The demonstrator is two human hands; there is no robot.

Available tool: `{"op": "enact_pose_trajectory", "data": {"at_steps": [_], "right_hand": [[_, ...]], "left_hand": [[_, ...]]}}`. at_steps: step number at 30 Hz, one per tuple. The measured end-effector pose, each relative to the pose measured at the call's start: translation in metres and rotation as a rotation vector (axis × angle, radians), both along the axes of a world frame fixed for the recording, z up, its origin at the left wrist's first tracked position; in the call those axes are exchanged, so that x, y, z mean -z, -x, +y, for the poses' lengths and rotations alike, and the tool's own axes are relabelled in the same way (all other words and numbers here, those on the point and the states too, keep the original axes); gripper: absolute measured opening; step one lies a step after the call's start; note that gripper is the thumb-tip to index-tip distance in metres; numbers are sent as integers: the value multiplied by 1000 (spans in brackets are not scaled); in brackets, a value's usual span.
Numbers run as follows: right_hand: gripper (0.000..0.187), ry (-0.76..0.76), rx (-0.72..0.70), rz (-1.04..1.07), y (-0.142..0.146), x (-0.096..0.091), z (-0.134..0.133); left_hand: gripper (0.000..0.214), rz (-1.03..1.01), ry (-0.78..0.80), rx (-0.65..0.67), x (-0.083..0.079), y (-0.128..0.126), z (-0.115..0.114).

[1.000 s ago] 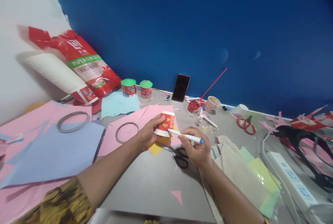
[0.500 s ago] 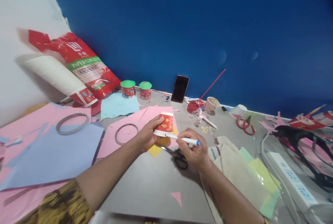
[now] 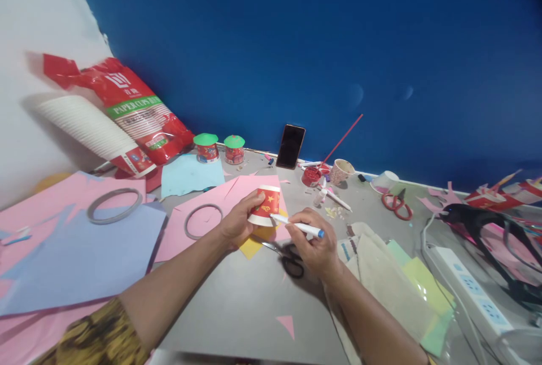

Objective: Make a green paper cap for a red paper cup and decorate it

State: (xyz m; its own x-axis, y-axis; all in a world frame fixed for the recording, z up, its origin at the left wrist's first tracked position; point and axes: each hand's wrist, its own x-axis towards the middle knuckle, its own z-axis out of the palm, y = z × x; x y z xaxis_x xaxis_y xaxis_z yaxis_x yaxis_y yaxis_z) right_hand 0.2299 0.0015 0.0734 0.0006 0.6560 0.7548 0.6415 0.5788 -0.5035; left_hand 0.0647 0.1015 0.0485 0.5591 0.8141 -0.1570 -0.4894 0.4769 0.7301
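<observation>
My left hand grips a short red paper cup with yellow star patterns, its white rim toward me. A white marker pen with a blue end is pinched in my right hand, and its tip meets the cup near the lower edge. Below the hands lie black-handled scissors, partly covered by my right hand. Yellow paper sits under the cup, on a sheet of pink paper that also bears a grey ring.
Two cups with green tops stand at the back beside a phone. Left are a paper cup bag, stacked cups and blue paper. Right are red-handled scissors, a cloth and a power strip.
The pen tip has shifted slightly upward on the cup, from its white rim to the red area. The whole view has moved a little; both grips stay the same.
</observation>
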Motion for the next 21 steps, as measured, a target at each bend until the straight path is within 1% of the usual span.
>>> {"op": "enact_pose_trajectory", "data": {"at_steps": [6, 11, 16, 21], "right_hand": [[15, 36, -68, -31, 2, -6, -1], [12, -27, -22, -20, 3, -5, -1], [17, 15, -66, -61, 3, -6, -2], [15, -41, -38, -37, 6, -10, -2]], "left_hand": [[23, 12, -13, 20, -1, 1, -2], [25, 2, -20, 9, -1, 1, -2], [24, 4, -33, 31, -1, 0, -3], [22, -2, -41, -5, -3, -1, -5]]}}
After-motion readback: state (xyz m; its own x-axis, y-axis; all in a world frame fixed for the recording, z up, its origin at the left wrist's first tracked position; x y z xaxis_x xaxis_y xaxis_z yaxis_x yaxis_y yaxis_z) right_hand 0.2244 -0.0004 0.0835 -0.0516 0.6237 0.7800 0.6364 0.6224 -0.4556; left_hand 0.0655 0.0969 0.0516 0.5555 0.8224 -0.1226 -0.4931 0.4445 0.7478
